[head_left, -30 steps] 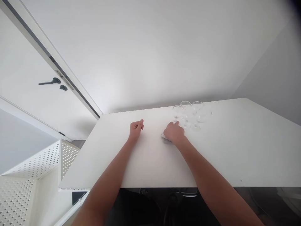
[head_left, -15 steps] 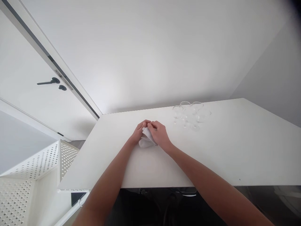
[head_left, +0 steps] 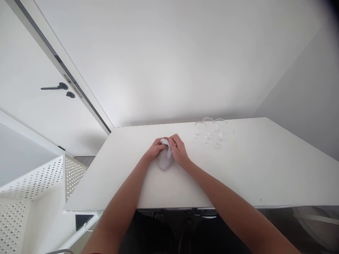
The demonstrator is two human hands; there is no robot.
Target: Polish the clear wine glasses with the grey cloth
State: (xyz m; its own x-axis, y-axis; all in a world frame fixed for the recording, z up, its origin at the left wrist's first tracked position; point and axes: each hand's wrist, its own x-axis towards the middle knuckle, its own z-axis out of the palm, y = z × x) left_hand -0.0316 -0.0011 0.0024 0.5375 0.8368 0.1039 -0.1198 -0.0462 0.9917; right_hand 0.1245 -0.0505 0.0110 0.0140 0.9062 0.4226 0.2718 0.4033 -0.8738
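A pale grey cloth is bunched between my two hands above the middle of the white table. My left hand closes around the cloth from the left. On the other side, my right hand pinches its upper edge, with the fingers of both hands nearly touching at the top. The lower part of the cloth droops toward me. Whether anything sits inside the folds I cannot tell. To the right of my hands stands a cluster of several clear stemmed glasses, apart from both hands.
The white table meets a pale wall at the back. A white door with a black handle is at the far left. White perforated panels stand by the table's left end. Dark items lie below the front edge.
The cloth has been turned and regathered in my hands, so its top now shows above the fingers and its lower end hangs narrower. The view has shifted slightly.
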